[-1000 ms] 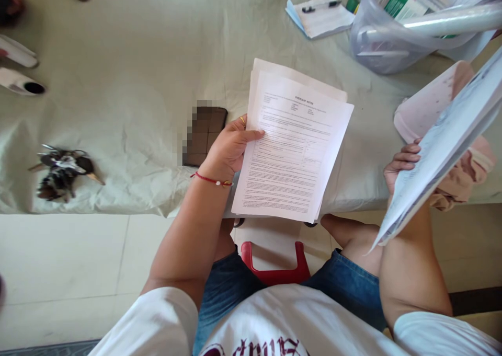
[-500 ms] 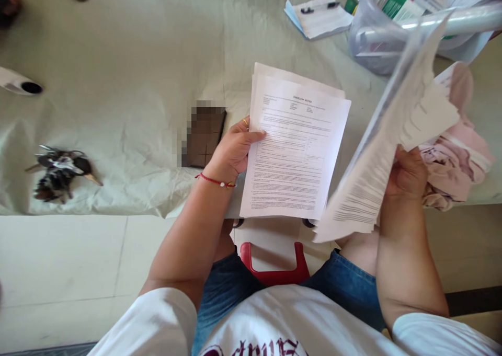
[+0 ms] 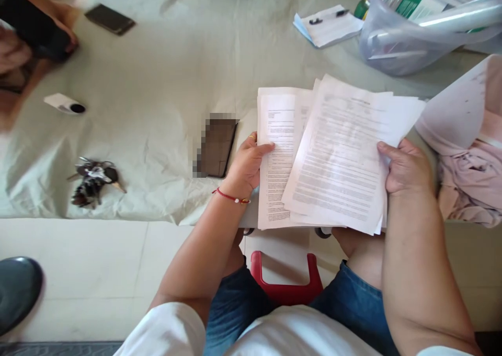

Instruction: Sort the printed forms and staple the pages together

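Right now I'm bringing two batches of printed sheets together at the table's near edge: my left hand (image 3: 247,165) pinches the lower stack (image 3: 276,157) at its left margin, thumb on top, while my right hand (image 3: 406,168) grips the upper sheaf (image 3: 341,162), laid askew across it. Next, I judge, the edges need squaring, both hands tapping the pile flush. The print is too blurred to read; the bottle label (image 3: 410,0) in the plastic tub (image 3: 392,53) too.

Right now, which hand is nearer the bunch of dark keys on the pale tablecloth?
Left. The left hand holds the printed paper stack by its left edge, on the side of the bunch of dark keys; the right hand grips the overlapping sheets farther away.
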`<state>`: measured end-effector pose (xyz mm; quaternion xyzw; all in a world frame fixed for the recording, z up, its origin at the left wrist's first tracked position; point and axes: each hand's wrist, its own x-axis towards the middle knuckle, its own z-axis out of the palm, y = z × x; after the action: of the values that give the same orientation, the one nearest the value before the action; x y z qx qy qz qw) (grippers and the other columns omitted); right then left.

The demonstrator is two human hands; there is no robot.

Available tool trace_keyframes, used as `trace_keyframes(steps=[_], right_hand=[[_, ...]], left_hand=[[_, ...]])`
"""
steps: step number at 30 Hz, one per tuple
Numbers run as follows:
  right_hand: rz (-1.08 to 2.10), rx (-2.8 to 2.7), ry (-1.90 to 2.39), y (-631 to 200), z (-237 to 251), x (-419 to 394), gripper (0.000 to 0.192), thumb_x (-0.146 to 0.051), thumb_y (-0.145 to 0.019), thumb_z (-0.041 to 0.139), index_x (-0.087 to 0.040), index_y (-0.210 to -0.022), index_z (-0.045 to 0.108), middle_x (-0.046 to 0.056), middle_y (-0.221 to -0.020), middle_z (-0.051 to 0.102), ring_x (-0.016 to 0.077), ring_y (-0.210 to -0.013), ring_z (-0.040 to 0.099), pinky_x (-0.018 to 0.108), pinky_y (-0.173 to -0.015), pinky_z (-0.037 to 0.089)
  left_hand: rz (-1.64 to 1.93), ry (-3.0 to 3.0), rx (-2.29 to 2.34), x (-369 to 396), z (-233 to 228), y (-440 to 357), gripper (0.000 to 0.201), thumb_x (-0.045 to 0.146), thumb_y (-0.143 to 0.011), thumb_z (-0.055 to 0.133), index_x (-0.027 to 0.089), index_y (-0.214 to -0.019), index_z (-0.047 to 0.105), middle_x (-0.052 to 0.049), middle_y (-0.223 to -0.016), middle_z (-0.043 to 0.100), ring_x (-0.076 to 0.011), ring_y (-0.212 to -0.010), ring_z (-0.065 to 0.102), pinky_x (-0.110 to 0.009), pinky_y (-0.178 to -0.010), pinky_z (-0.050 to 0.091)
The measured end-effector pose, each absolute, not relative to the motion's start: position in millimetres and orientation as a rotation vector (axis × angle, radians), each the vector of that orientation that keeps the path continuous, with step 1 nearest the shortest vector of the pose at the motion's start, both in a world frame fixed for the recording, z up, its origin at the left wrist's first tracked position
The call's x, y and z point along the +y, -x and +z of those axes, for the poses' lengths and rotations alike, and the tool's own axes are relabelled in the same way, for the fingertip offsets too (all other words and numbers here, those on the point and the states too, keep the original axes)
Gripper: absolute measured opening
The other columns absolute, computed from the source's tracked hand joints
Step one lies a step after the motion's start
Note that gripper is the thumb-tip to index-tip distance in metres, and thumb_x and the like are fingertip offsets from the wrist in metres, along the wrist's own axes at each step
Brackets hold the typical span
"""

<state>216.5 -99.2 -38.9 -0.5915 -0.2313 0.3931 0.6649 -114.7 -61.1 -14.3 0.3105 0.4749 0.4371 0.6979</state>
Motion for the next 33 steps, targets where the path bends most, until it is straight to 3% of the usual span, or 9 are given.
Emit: trace_keyframes(steps=[5, 14, 22, 29, 33], right_hand=[[0.752, -0.471, 1.224, -205, -44, -72, 0.039, -0.009, -0.056, 0.087, -0.012, -0.094, 0.083, 0.009, -0.099, 0.085, 0.0227, -0.087, 0.080, 0.045, -0.102, 0.072], [0.624, -0.546, 1.230, -190, -57, -57, 0.031, -0.013, -0.065, 0.081, -0.017, -0.096, 0.079, 0.005, -0.104, 0.083, 0.0222, -0.098, 0.078, 0.049, -0.108, 0.067], [0.795, -0.690, 1.253, -175, -45, -64, 0.043, -0.022, -0.056, 0.090, -0.016, -0.098, 0.085, 0.007, -0.102, 0.088, 0.0227, -0.088, 0.078, 0.046, -0.093, 0.070], [0.609, -0.801, 1.349, -180, -42, -71, 0.026, -0.028, -0.062, 0.092, -0.018, -0.086, 0.088, 0.003, -0.089, 0.085, 0.0163, -0.076, 0.070, 0.035, -0.078, 0.064], [0.638, -0.818, 1.342, -181, -39, -72, 0.029, -0.033, -0.060, 0.098, -0.018, -0.082, 0.086, 0.002, -0.084, 0.082, 0.0156, -0.073, 0.068, 0.032, -0.070, 0.060]], left_hand=[[0.942, -0.676, 1.036, -65, -13, 116, 0.039, 0.023, -0.074, 0.089, 0.020, -0.110, 0.074, -0.011, -0.115, 0.089, -0.0391, -0.126, 0.083, -0.056, -0.111, 0.069], [0.950, -0.606, 1.076, -64, -9, 114, 0.025, 0.011, -0.072, 0.079, 0.020, -0.095, 0.079, -0.004, -0.093, 0.088, -0.0282, -0.102, 0.087, -0.043, -0.098, 0.072], [0.956, -0.588, 1.132, -65, -10, 114, 0.018, 0.013, -0.075, 0.077, 0.020, -0.091, 0.078, -0.002, -0.084, 0.084, -0.0226, -0.081, 0.083, -0.034, -0.077, 0.069], [1.002, -0.530, 1.122, -65, -12, 113, 0.014, 0.013, -0.083, 0.075, 0.018, -0.096, 0.078, -0.005, -0.091, 0.087, -0.0243, -0.087, 0.085, -0.038, -0.084, 0.070], [1.026, -0.526, 1.136, -67, -11, 110, 0.011, 0.015, -0.088, 0.075, 0.018, -0.098, 0.078, -0.006, -0.097, 0.087, -0.0240, -0.093, 0.085, -0.038, -0.091, 0.070]])
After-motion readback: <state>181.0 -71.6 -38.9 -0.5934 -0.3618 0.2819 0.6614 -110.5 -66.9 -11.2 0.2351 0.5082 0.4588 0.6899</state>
